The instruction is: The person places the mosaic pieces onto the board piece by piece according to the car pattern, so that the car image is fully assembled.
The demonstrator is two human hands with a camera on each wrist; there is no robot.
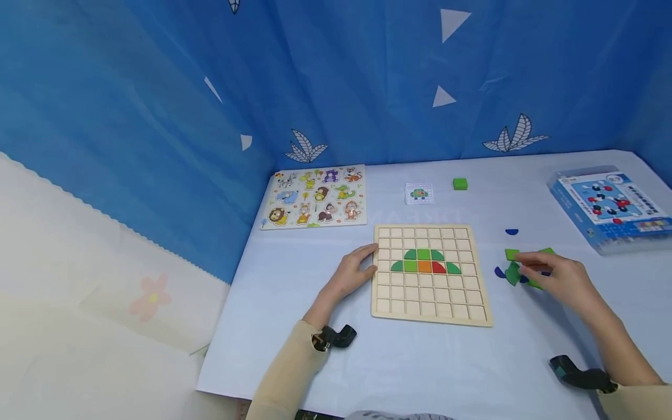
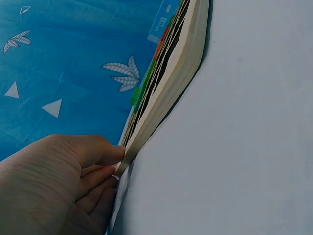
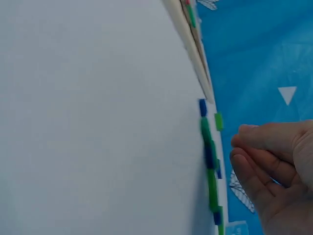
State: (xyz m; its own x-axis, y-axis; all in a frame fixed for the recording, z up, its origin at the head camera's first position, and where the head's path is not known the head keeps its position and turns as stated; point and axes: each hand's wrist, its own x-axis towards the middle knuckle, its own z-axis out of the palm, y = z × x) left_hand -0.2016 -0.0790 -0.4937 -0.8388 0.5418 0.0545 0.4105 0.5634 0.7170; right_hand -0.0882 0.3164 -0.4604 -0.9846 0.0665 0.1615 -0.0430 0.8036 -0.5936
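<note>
A wooden grid board (image 1: 397, 291) lies flat on the table, its middle cells holding green, orange and red tiles (image 1: 424, 266) in two rows. My left hand (image 1: 350, 272) touches the board's left edge with fingertips and thumb. In the left wrist view, the thumb (image 2: 105, 149) reaches that edge from the side. Right of the board, my right hand (image 1: 560, 279) hovers over loose pieces, thumb and fingers bent with nothing seen between them. Below its fingertips are a dark green quarter-circle tile (image 1: 513, 273), a light green square tile (image 1: 511, 254) and blue half-circle pieces (image 1: 500, 272); the hand hides some pieces.
A small printed card (image 1: 419, 193) with a matching coloured figure lies behind the board, beside a green square block (image 1: 459, 184). An animal puzzle board (image 1: 315, 196) is at the back left. A blue boxed set (image 1: 611, 204) stands at the right. Blue curtain (image 1: 378, 76) closes off the back.
</note>
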